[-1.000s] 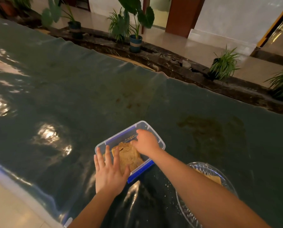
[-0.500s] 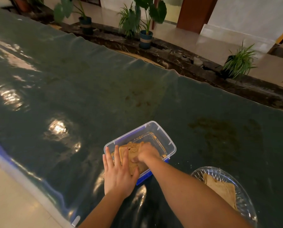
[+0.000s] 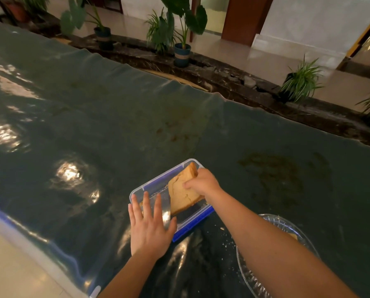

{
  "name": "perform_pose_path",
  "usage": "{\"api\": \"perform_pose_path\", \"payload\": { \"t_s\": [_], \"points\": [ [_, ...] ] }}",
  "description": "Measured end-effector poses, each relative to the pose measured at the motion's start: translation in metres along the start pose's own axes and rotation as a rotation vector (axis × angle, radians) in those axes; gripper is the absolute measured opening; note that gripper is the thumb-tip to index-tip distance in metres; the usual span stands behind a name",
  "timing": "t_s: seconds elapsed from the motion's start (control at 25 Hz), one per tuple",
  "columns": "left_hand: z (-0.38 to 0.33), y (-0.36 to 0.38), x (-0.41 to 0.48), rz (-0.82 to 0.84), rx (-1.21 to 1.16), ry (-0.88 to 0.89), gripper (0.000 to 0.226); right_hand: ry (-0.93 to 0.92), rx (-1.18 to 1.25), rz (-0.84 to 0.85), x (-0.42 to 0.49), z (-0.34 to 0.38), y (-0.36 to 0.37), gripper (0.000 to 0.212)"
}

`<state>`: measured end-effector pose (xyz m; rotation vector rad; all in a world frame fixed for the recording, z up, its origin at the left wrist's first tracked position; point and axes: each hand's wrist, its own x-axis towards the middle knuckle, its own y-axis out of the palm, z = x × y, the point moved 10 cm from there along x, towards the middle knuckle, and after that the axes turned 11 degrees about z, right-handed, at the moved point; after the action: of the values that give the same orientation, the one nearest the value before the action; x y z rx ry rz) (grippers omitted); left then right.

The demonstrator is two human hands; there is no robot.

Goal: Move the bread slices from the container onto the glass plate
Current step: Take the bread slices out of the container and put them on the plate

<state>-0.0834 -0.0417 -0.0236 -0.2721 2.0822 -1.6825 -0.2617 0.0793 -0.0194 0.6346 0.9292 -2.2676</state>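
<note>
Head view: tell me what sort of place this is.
Probably an indoor lobby or atrium: potted plants along a dark stone ledge, a polished tile floor, and a long table under a glossy green cover.

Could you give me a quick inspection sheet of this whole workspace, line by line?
Surface: glossy dark green table cover, stained, with glare.
Job's things: clear plastic container with blue rim; tan bread slice lifted, tilted above it; clear glass plate mostly behind the right forearm.
Clutter: pale crumbs near the plate.
Grippers: left hand flat, fingers spread, on the container's corner; right hand pinching the slice.
Cables: nothing seen.
Surroundings: potted green plants, tiled floor.
</note>
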Motion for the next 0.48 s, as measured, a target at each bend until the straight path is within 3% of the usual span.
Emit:
{"api": "perform_pose_path", "payload": {
  "t_s": [0.24, 0.48],
  "points": [
    [0.001, -0.002, -0.001, 0.029, -0.016, -0.004, 0.083, -0.129, 0.399, -0.024, -0.054, -0.026, -0.057, 0.040],
    [0.000, -0.004, -0.002, 0.063, -0.067, 0.027, 0.077, -0.096, 0.667, -0.157, -0.144, -0.142, -0.098, 0.039]
  ]
}}
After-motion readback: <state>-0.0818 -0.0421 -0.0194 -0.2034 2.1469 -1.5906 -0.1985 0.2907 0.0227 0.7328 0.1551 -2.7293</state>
